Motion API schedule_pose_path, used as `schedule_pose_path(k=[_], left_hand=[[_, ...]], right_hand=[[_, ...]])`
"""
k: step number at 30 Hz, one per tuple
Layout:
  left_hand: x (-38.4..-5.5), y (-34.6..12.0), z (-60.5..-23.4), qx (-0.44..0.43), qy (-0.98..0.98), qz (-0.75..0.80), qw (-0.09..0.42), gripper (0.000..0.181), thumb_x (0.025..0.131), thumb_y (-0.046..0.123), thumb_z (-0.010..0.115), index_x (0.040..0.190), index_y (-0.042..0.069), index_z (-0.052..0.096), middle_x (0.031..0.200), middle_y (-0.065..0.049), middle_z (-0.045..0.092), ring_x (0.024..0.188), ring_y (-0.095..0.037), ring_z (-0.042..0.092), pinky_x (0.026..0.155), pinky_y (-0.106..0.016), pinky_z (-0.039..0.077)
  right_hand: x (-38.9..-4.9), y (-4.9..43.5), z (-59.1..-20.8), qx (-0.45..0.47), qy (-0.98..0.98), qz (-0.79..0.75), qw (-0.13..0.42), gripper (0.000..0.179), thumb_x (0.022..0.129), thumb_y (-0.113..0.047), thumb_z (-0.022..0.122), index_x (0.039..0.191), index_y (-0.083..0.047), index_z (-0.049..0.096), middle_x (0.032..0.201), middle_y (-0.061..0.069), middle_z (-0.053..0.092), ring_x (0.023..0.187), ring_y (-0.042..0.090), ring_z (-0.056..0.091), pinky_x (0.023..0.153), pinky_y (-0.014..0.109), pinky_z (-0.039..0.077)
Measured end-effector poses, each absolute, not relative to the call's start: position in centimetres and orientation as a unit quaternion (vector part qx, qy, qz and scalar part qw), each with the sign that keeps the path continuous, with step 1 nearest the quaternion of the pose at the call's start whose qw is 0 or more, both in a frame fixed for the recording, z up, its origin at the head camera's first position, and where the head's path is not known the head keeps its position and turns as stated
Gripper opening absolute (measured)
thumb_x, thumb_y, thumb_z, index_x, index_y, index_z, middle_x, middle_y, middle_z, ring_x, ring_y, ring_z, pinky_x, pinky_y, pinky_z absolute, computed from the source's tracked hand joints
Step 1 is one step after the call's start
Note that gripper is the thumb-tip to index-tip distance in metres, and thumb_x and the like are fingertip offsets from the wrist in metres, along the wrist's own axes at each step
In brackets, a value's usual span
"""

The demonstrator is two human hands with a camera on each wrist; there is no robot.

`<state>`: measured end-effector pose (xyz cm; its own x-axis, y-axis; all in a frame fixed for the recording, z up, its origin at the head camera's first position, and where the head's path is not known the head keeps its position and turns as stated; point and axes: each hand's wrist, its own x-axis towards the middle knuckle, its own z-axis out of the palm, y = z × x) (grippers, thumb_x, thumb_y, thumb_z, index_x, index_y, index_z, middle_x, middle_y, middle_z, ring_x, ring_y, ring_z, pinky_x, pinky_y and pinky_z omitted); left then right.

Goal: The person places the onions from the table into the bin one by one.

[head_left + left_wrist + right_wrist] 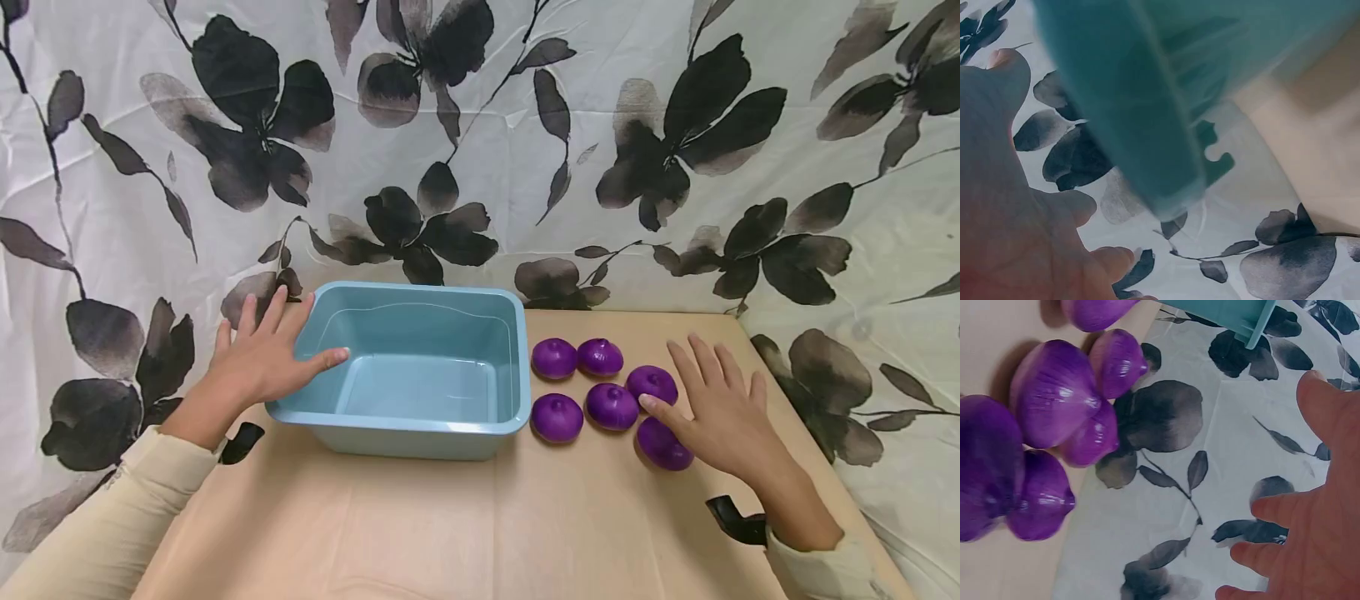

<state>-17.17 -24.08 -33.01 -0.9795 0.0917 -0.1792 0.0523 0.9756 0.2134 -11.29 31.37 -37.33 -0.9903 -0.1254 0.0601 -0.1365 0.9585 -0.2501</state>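
Currently, six glossy purple onion-shaped bulbs cluster on the beige tabletop, just left of the right hand, contact unclear. A light-blue rectangular plastic bin stands between them and the left hand, near its rim. Both hands are released, fingers spread. Behind hangs white dark-flowered cloth.

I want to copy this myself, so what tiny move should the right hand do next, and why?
Probably bring the right hand to the front purple onion and curl its fingers round it. That hand is spread and holds nothing, that onion is among the nearest to it, and the blue tub beside the onions has nothing inside.
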Motion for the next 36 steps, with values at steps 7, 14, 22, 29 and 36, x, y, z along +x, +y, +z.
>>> schedule_pose_path(k=[7, 14, 22, 29, 36], left_hand=[[-16.9, -24.6, -33.7, 0.031, 0.989, 0.105, 0.096, 0.111, 0.09, 0.089, 0.041, 0.167, 0.026, -0.007, 0.173, -0.025, -0.013, 0.153, -0.062, -0.017, 0.114, -0.085, -0.006], [-16.7, -24.8, -34.3, 0.03, 0.989, 0.111, 0.091, 0.111, 0.092, 0.086, 0.041, 0.168, 0.02, -0.005, 0.171, -0.029, -0.011, 0.152, -0.065, -0.014, 0.115, -0.085, -0.002], [-16.7, -25.5, -35.0, 0.021, 0.986, 0.125, 0.106, 0.114, 0.093, 0.085, 0.042, 0.167, 0.012, -0.005, 0.17, -0.03, -0.012, 0.151, -0.067, -0.012, 0.113, -0.086, 0.0], [-16.7, -26.5, -35.4, 0.023, 0.98, 0.159, 0.122, 0.114, 0.096, 0.08, 0.043, 0.165, 0.006, -0.009, 0.169, -0.034, -0.012, 0.149, -0.07, -0.011, 0.109, -0.089, 0.003], [-17.5, -27.3, -35.7, 0.057, 0.953, 0.257, 0.152, 0.108, 0.103, 0.064, 0.049, 0.162, -0.005, -0.011, 0.168, -0.036, -0.012, 0.15, -0.067, -0.011, 0.112, -0.087, 0.005]], right_hand=[[-10.5, 32.1, -38.8, 0.044, -0.989, 0.139, -0.002, 0.096, 0.1, -0.067, 0.053, 0.167, -0.009, 0.014, 0.173, 0.027, 0.005, 0.156, 0.058, -0.003, 0.11, 0.088, -0.009], [-9.9, 33.2, -39.9, 0.027, -0.989, 0.145, -0.016, 0.098, 0.1, -0.067, 0.054, 0.167, -0.008, 0.012, 0.172, 0.029, 0.004, 0.155, 0.06, -0.002, 0.106, 0.091, -0.007], [-9.1, 34.3, -42.0, 0.017, -0.99, 0.14, -0.029, 0.102, 0.097, -0.068, 0.057, 0.166, -0.007, 0.014, 0.169, 0.032, 0.009, 0.15, 0.064, 0.005, 0.105, 0.092, -0.002], [-8.9, 34.4, -44.1, 0.007, -0.985, 0.165, -0.039, 0.104, 0.096, -0.066, 0.062, 0.166, -0.006, 0.013, 0.169, 0.033, 0.01, 0.149, 0.065, 0.008, 0.104, 0.092, 0.0], [-8.8, 34.3, -46.5, -0.002, -0.982, 0.187, -0.024, 0.11, 0.09, -0.065, 0.071, 0.165, -0.007, 0.017, 0.167, 0.035, 0.015, 0.146, 0.064, 0.017, 0.103, 0.092, 0.01]])
